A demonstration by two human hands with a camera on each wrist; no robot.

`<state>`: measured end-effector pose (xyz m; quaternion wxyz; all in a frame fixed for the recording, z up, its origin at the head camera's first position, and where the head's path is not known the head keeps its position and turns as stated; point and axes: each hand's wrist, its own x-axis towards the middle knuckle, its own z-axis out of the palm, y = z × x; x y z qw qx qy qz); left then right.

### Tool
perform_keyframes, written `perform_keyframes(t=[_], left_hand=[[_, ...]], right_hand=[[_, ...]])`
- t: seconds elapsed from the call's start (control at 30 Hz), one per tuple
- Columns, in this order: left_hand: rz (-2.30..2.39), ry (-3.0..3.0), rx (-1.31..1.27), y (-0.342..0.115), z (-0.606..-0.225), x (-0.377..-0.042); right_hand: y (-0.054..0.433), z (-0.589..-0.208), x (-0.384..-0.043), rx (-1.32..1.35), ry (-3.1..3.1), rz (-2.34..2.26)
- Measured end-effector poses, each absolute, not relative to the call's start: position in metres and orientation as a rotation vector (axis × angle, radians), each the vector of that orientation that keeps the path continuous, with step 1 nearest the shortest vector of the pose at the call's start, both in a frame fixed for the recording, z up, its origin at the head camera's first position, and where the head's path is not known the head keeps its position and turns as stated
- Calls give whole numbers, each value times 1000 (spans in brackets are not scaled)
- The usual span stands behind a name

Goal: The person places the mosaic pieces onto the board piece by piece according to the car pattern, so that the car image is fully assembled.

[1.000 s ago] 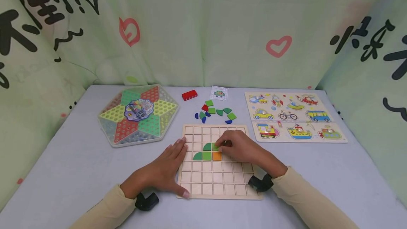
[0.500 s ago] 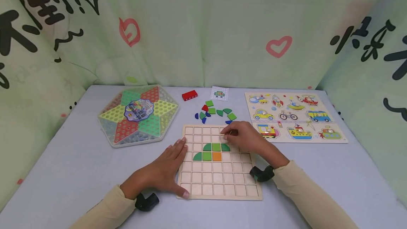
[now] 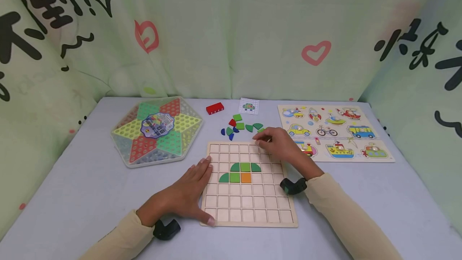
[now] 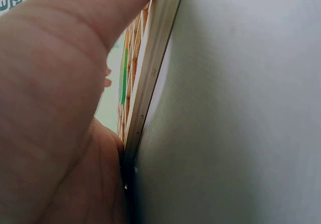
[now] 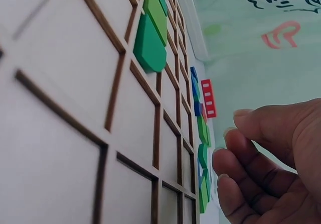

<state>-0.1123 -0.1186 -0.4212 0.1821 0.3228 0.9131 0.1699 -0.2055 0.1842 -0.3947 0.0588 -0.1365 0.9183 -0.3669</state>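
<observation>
A square wooden grid board point(image 3: 249, 202) lies in the middle of the table. Set in its cells are green quarter-round pieces point(image 3: 256, 167), light green squares point(image 3: 234, 177) and one orange square point(image 3: 246, 177). My left hand point(image 3: 187, 196) rests spread along the board's left edge, thumb at the near corner; the left wrist view shows it against the board's side point(image 4: 155, 58). Over the board's far right corner hovers my right hand point(image 3: 276, 143), fingers loosely bent, with nothing between thumb and fingertips in the right wrist view. Just beyond it are loose pieces, partly covered by the hand.
Loose green point(image 3: 240, 125), red point(image 3: 232, 122) and blue point(image 3: 231, 136) pieces are scattered behind the board. Further back sit a red block point(image 3: 215, 108) and a small pattern card point(image 3: 249, 106). A hexagonal Chinese checkers set point(image 3: 157, 131) is at left, a vehicle puzzle board point(image 3: 335, 131) at right.
My right hand has let go of a green quarter-round piece, which now sits right of the light green square. The hand has moved away toward the loose pieces. My left hand has stayed put.
</observation>
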Motion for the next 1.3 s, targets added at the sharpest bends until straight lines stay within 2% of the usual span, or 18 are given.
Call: perform_keyframes(t=[0.67, 1.3], left_hand=[[458, 2579, 907, -118, -420, -112], [452, 2570, 892, -118, -421, -113]], right_hand=[[189, -407, -242, -230, 2788, -1167], [157, -407, -269, -220, 2764, -1209]])
